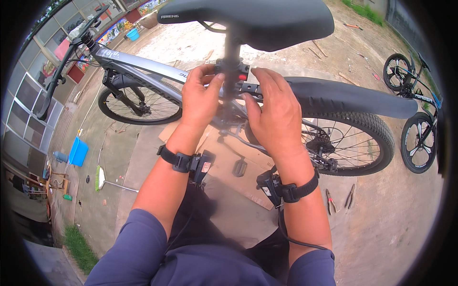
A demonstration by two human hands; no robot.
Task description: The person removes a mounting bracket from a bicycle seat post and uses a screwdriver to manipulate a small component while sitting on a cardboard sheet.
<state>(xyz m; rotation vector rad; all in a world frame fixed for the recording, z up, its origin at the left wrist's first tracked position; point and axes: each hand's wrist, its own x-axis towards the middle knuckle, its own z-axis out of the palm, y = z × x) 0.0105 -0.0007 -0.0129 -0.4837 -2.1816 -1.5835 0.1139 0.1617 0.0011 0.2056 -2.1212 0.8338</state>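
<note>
A black saddle (253, 21) stands on a seatpost (232, 52) in front of me, both close to the camera and slightly blurred. Around the post sits a black clamp (243, 67) with a red part on its right side. My left hand (202, 90) has its curled fingers and thumb at the clamp's left side. On the other side my right hand (276, 102) is cupped with fingers and thumb apart, beside the black fender bracket (249, 88). Behind that hand, the long black rear fender (343, 95) reaches out over the rear wheel (369, 148).
Cardboard (224, 159) lies under the bicycle, with a pedal (239, 168) above it. Two pairs of pliers (330, 201) rest on the concrete at right. A second bicycle (412, 95) stands far right. To the left are a broom (99, 178) and a blue bin (78, 151).
</note>
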